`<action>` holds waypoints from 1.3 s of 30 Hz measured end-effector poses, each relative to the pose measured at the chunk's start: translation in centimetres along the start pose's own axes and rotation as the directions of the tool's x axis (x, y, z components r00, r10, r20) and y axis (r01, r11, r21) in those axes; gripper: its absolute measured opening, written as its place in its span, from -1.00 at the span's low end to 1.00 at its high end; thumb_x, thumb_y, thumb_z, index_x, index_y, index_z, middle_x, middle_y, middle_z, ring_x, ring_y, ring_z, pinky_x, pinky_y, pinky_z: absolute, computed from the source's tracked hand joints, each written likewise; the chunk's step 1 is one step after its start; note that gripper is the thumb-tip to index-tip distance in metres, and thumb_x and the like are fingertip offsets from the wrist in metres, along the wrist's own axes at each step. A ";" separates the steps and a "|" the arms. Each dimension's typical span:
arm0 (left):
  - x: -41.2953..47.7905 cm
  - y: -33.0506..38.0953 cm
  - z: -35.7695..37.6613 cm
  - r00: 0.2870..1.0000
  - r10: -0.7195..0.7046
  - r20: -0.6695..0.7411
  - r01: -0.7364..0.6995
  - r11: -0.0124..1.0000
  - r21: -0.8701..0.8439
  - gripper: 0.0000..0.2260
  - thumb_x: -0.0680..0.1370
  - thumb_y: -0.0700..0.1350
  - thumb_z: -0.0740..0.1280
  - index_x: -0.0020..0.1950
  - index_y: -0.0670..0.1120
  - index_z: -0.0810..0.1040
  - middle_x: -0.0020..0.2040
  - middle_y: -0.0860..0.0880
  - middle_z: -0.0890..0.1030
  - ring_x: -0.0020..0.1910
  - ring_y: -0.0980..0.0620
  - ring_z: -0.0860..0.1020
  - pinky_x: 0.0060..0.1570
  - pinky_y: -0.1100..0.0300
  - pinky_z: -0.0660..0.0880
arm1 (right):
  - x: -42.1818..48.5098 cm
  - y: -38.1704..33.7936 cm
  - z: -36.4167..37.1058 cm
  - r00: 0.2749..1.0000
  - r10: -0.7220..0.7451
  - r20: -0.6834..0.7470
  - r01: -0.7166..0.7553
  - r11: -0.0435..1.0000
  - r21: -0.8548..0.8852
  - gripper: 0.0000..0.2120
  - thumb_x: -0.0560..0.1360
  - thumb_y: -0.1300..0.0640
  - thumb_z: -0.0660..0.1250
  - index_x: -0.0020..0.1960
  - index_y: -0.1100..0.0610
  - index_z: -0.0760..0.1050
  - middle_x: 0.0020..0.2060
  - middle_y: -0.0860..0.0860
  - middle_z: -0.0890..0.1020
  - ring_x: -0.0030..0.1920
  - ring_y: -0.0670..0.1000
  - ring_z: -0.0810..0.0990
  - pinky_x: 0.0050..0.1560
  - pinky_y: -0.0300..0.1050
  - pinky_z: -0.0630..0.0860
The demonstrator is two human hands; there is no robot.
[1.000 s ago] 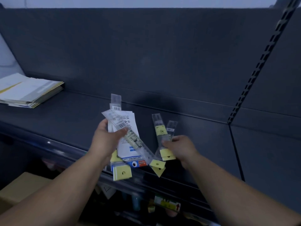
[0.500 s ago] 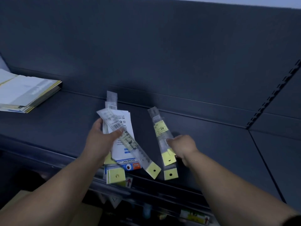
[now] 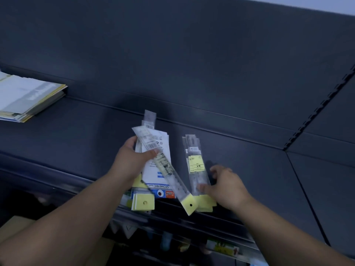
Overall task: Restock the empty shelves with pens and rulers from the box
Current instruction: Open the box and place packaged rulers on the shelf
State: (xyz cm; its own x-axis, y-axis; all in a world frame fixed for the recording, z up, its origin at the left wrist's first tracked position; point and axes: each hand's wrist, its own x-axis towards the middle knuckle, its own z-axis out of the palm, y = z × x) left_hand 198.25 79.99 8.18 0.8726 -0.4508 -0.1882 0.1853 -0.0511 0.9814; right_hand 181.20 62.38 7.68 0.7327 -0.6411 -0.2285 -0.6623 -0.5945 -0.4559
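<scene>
While the left hand [image 3: 130, 162] grips a fanned bundle of packaged goods above the near edge of the dark shelf [image 3: 249, 179], its thumb clamps a clear ruler pack [image 3: 169, 173] that slants down to the right across the front of the bundle, and its fingers wrap round the back. Behind that pack sits a white card [image 3: 164, 144] printed "GEOMETRIC" near its lower end, and another clear sleeve [image 3: 149, 117] sticks up past the top of the card. Yellow hang tabs [image 3: 144, 202] hang from the bundle's near end. Just right of the bundle, a small pile of ruler packs [image 3: 195, 164] with yellow labels lies on the shelf, its long side running near to far and its yellow tabs at the shelf's front lip. The right hand [image 3: 226, 189] holds this pile at its near end, with the thumb [image 3: 201, 188] on top and the curled fingers against its right edge; motion blur hides how firmly. A stack of papers [image 3: 28, 98] lies far left on the shelf. A tan cardboard box [image 3: 17, 223] shows at the lower left, below the left forearm.
</scene>
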 end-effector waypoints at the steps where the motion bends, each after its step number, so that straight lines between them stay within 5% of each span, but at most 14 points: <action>1: -0.3 0.1 0.3 1.000 0.002 0.001 -0.002 1.000 -0.003 -0.64 0.41 -0.20 0.52 0.15 -0.02 0.52 -0.02 -0.02 0.69 -0.07 -0.06 0.68 -0.07 -0.02 0.62 | -0.1 -0.2 0.3 0.999 -0.040 -0.019 0.040 0.999 0.027 -0.56 0.40 -0.10 0.50 0.17 0.07 0.49 0.03 -0.03 0.49 0.03 -0.02 0.52 -0.03 -0.22 0.42; 7: -1.7 1.0 1.9 1.000 0.021 0.010 -0.021 1.000 -0.006 -0.60 0.40 -0.19 0.53 0.20 -0.08 0.53 -0.04 -0.06 0.71 -0.12 -0.06 0.70 -0.17 0.04 0.64 | 1.3 -1.1 0.7 0.984 -0.148 -0.099 0.151 0.988 0.032 -0.59 0.45 -0.08 0.47 0.20 0.11 0.57 0.12 0.05 0.53 0.04 0.00 0.54 0.00 -0.27 0.40; 10: -2.4 1.3 2.8 0.999 0.034 0.020 -0.034 0.999 0.001 -0.67 0.41 -0.19 0.52 0.13 -0.04 0.55 -0.06 -0.05 0.71 -0.14 -0.05 0.70 -0.23 0.07 0.64 | 0.7 -1.9 0.0 0.969 -0.194 -0.152 0.222 0.956 0.192 -0.67 0.48 -0.19 0.37 0.05 0.04 0.64 -0.03 -0.05 0.61 -0.10 -0.10 0.57 -0.11 -0.30 0.42; 14: -3.1 1.4 4.2 0.999 0.003 0.050 -0.001 0.999 -0.046 -0.69 0.43 -0.22 0.50 0.13 -0.06 0.54 -0.06 -0.08 0.71 -0.14 -0.10 0.70 -0.23 0.01 0.64 | -0.7 -2.8 -0.1 0.963 -0.189 0.193 0.006 0.730 0.684 -0.76 0.43 -0.01 0.50 -0.16 0.18 0.60 -0.35 0.00 0.67 -0.42 -0.11 0.57 -0.41 -0.25 0.47; 17: -3.3 1.0 4.3 0.999 -0.026 0.042 0.029 0.998 -0.062 -0.67 0.45 -0.23 0.48 0.18 -0.09 0.53 -0.04 -0.11 0.71 -0.12 -0.14 0.69 -0.11 -0.14 0.62 | -0.6 -2.6 -0.5 0.965 -0.148 0.215 -0.091 0.579 0.810 -0.79 0.49 0.09 0.45 -0.26 0.16 0.55 -0.46 0.00 0.62 -0.52 -0.09 0.53 -0.49 -0.29 0.42; 19: -3.3 0.7 3.8 1.000 -0.029 0.005 0.030 0.998 -0.054 -0.64 0.45 -0.23 0.48 0.22 -0.08 0.51 -0.01 -0.08 0.70 -0.11 -0.11 0.69 -0.10 -0.12 0.63 | 0.0 -2.0 -0.5 0.980 -0.090 0.177 -0.112 0.488 0.866 -0.78 0.52 0.09 0.42 -0.23 0.21 0.59 -0.37 0.09 0.65 -0.43 -0.01 0.57 -0.36 -0.23 0.49; 23: -3.3 0.6 2.6 0.997 -0.027 -0.068 0.023 0.998 -0.064 -0.63 0.46 -0.24 0.47 0.23 -0.08 0.51 0.02 -0.08 0.69 -0.12 -0.07 0.70 -0.17 -0.04 0.65 | 1.9 0.2 -0.1 0.997 0.072 -0.006 -0.040 0.617 0.786 -0.76 0.54 0.06 0.38 -0.15 0.24 0.59 -0.34 0.09 0.59 -0.34 0.01 0.49 -0.26 -0.09 0.46; 27: -3.3 0.4 1.8 0.996 -0.023 -0.087 0.017 0.998 -0.062 -0.60 0.45 -0.23 0.48 0.25 -0.07 0.50 0.02 -0.09 0.69 -0.11 -0.09 0.69 -0.10 -0.12 0.63 | 2.8 0.8 0.2 0.998 0.061 0.008 -0.049 0.708 0.704 -0.97 0.52 0.16 0.41 -0.06 0.11 0.59 -0.29 0.03 0.65 -0.36 -0.03 0.56 -0.31 -0.14 0.54; 32: -3.0 0.1 1.3 0.995 -0.030 -0.097 0.025 0.998 -0.055 -0.56 0.44 -0.22 0.49 0.28 -0.06 0.49 0.02 -0.08 0.69 -0.11 -0.09 0.69 -0.10 -0.13 0.63 | 2.8 -0.3 1.0 0.997 -0.067 -0.038 0.077 0.901 0.427 -0.68 0.40 0.12 0.51 0.13 0.07 0.56 -0.02 -0.03 0.67 -0.10 -0.06 0.65 -0.14 -0.24 0.58; 36: -2.9 0.0 1.1 0.995 -0.030 -0.097 0.026 0.999 -0.047 -0.60 0.44 -0.23 0.49 0.24 -0.05 0.51 -0.01 -0.07 0.70 -0.15 -0.07 0.70 -0.15 -0.07 0.64 | 2.4 -1.1 1.8 0.986 -0.167 -0.005 0.166 0.982 0.094 -0.24 0.42 -0.04 0.46 0.53 0.05 0.22 0.52 0.01 0.14 0.46 0.09 0.25 0.41 -0.07 0.33; 39: -2.6 0.0 0.8 0.995 -0.032 -0.097 0.028 0.999 -0.039 -0.58 0.44 -0.24 0.48 0.25 -0.05 0.50 -0.01 -0.07 0.70 -0.15 -0.07 0.70 -0.16 -0.08 0.64 | 2.2 -1.7 2.9 0.970 -0.239 0.049 0.234 0.968 0.090 -0.38 0.54 0.00 0.31 0.54 0.06 0.21 0.59 -0.03 -0.10 0.57 0.06 -0.02 0.52 -0.04 0.16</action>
State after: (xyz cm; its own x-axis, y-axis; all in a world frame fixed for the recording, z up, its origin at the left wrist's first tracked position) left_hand 195.60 80.40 8.66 0.9059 -0.3605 -0.2224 0.2273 -0.0294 0.9734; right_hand 184.43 63.37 5.46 0.8766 -0.4558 -0.1544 -0.4554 -0.6818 -0.5726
